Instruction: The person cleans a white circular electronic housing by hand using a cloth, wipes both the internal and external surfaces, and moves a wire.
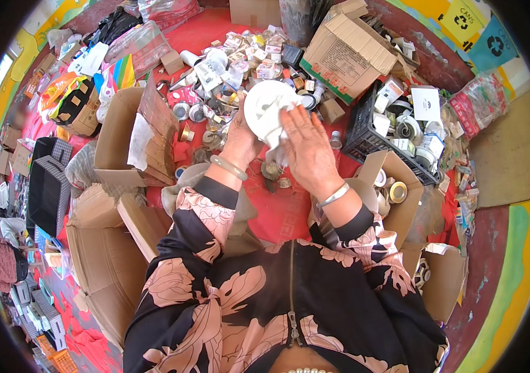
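My left hand [242, 135] grips a round white fixture [261, 99], shaped like a shallow disc with a paler ring in its face, by its left edge. A crumpled white cloth [270, 126] lies over the lower right of the disc. With its fingers stretched side by side, my right hand [307, 146] presses that cloth against the disc. The thumb of the right hand is hidden. Below the hands, a few small round pieces [271, 171] rest on the red floor covering [277, 211].
Beyond my hands spreads a heap of small boxes and round fixtures [240, 62]. Open cardboard boxes stand at left [119, 133] and right [411, 205]. A black plastic crate [355, 127] full of white parts is at right, near a tilted carton [346, 56]. Dark baskets [47, 186] lie far left.
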A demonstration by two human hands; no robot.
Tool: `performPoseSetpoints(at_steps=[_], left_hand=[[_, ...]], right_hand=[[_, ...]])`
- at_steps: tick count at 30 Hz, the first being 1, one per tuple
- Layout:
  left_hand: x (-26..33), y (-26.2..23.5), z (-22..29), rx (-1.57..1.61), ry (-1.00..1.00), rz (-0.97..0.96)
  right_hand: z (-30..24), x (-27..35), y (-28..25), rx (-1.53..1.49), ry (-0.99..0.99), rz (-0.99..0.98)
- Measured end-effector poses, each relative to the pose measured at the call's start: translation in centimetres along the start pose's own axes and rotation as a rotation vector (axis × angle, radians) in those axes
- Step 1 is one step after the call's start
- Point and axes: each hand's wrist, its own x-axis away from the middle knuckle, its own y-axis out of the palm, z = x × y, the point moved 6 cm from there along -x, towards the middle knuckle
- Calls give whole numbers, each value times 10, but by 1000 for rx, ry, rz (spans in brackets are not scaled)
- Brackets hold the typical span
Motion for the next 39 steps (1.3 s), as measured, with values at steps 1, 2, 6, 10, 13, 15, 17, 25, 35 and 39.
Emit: performPoseSetpoints(at_steps=[1,2,6,10,13,15,17,25,35,39], left_hand=[[0,2,-3,-26,-17,-5],[0,4,-7,-52,-34,-10],[5,-9,-19,-75,-30,-205],[8,-2,-22,-195,-95,-121],[-11,-39,-19,382,-165,-400],[-2,-11,-12,144,-168,33],[-1,-5,-12,49,-95,-28],[30,39,-6,-40,-139,113],[1,-7,-10,27,-40,-38],[5,9,0,100,-94,5]], right_hand=[[6,-3,-2,-7,36,38],[12,-7,-3,-14,72,76],[1,-30,-2,-74,21,124],[-25,-20,3,-129,-130,-7],[-31,-11,-3,-107,-154,-54],[-7,-2,-3,-48,-60,-33],[17,-5,-6,-22,45,39],[-15,-25,-4,-144,-132,48],[16,-28,-3,-54,-82,83],[23,4,-8,-69,1,58]])
